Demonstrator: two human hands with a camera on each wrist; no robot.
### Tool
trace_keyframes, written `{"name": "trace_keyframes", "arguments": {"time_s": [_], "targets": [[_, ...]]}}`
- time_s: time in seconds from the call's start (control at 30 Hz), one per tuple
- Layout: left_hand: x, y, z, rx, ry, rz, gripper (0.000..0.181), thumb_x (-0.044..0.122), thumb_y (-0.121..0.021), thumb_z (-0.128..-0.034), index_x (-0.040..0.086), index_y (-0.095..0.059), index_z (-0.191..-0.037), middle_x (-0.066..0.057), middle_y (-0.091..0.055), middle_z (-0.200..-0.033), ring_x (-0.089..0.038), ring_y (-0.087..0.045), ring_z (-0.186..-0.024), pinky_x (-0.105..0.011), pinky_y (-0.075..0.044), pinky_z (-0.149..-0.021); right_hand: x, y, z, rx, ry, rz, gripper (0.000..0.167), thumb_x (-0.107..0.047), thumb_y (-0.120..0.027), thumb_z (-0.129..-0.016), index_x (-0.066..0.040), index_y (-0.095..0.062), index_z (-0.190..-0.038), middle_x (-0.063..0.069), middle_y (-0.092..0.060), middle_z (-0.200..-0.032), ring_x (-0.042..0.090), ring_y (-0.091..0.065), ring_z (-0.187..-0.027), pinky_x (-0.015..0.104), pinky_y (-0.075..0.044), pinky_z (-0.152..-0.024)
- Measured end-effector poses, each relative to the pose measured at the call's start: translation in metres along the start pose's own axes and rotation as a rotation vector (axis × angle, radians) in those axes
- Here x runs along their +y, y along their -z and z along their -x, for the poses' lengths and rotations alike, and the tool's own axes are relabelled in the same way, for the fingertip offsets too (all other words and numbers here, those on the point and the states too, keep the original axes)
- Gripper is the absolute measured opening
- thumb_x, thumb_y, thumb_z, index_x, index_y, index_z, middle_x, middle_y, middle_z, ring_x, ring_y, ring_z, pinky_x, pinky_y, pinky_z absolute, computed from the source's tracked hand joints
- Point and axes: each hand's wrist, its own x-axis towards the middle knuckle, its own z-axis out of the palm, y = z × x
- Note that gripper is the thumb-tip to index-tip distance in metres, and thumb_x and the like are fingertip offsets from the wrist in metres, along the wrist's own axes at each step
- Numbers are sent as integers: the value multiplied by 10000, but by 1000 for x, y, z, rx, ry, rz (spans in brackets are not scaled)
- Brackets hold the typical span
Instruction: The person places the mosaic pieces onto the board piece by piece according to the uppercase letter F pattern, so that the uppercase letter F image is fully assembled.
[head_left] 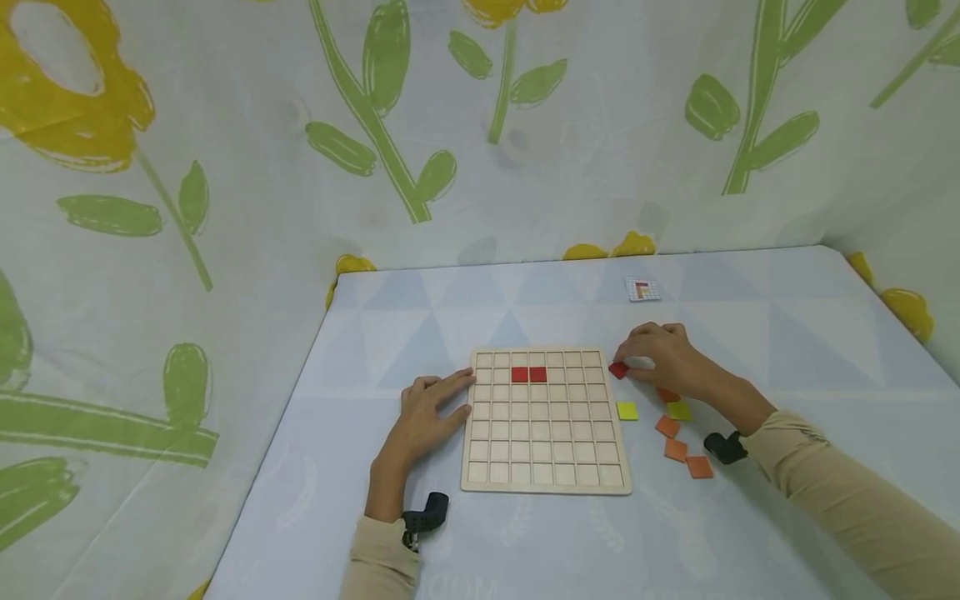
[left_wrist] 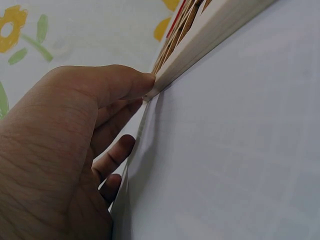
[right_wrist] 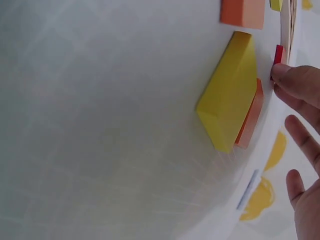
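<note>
A square wooden grid board (head_left: 544,453) lies flat on the table, with two red square tiles (head_left: 528,375) side by side in its second row from the far edge. At the board's left edge, my left hand (head_left: 422,421) touches the rim with extended fingers; the left wrist view shows the thumb (left_wrist: 132,82) against the side of the wood. My right hand (head_left: 670,358) pinches another red tile (head_left: 617,370) between thumb and finger, just off the board's right edge. In the right wrist view this red tile (right_wrist: 278,57) is partly hidden by the fingertips.
One yellow tile (head_left: 627,411) lies close to the board's right edge. Farther right are several orange tiles (head_left: 676,450) and a second yellow tile (head_left: 678,411), partly under the right forearm. A small printed card (head_left: 642,289) lies near the table's far edge, before a flower-patterned cloth (head_left: 247,125).
</note>
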Motion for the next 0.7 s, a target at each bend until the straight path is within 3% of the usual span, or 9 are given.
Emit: {"name": "trace_keyframes", "arguments": {"time_s": [0.17,0.43,0.7], "targets": [[1,0,0,3,0,-2,478,332,-645,-965,298,-573,-1436,219,-452,-1493,-231,-414,-1238,-450,-211,-1058,1,-1,1,11,0,21,197,-111,-822,-826,-193,-771,-998,-22,-711,-1042,312,-494,-1160,624,-239,-963],[1,0,1,49,-57,18,479,295,-670,-947,237,-600,-1417,148,-500,-1480,-276,-433,-1233,-507,-243,-1032,-1,1,4,90,40,36,179,-112,-820,-813,-164,-769,-976,4,-700,-1023,314,-522,-1126,624,-254,-968],[2,0,1,30,-40,17,476,303,-660,-959,245,-590,-1426,169,-478,-1490,-266,-419,-1248,-489,-228,-1046,-15,7,-2,178,116,11,208,-80,-841,-782,-141,-768,-967,37,-699,-1021,320,-526,-1107,609,-282,-920]]}}
